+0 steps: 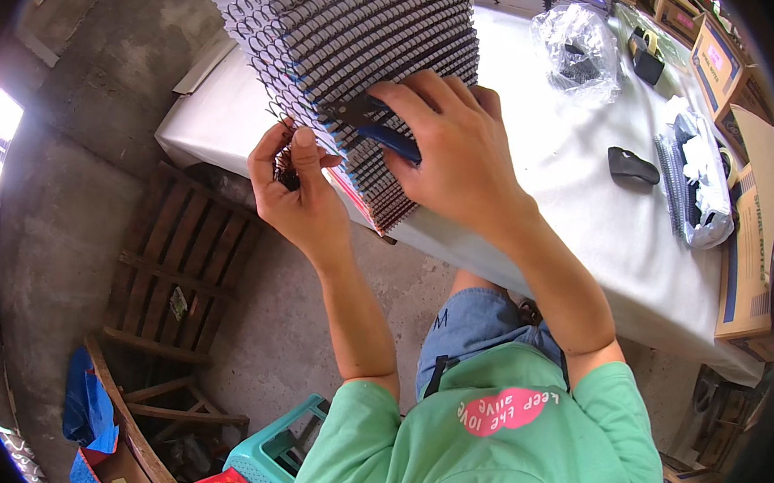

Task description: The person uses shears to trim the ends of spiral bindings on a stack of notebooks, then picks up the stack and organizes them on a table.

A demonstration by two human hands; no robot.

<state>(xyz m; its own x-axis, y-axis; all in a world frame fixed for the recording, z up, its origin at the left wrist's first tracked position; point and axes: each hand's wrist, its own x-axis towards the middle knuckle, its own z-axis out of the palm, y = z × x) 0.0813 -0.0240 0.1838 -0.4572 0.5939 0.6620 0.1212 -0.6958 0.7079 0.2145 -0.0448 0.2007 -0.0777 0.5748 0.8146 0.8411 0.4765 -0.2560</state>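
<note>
A tall stack of spiral-bound notebooks (375,30) stands at the table's near left edge, its rows of dark coils facing me. My right hand (465,153) is closed around a pair of cutting pliers (390,140) with dark blue handles. The pliers' jaws touch or nearly touch the coil ends at the stack's left corner. Just left of that corner, my left hand (309,205) is closed on a small bunch of black coil scraps (284,167), thumb and fingertips beside the coil ends. Whether the jaws grip a coil is too small to tell.
On the white-covered table (542,207) lie a clear plastic bag (578,53), a tape dispenser (647,55), a black object (633,166) and a bag of coils (700,187). Cardboard boxes (749,258) line the right. A wooden rack (180,254) and teal stool (278,445) stand lower left.
</note>
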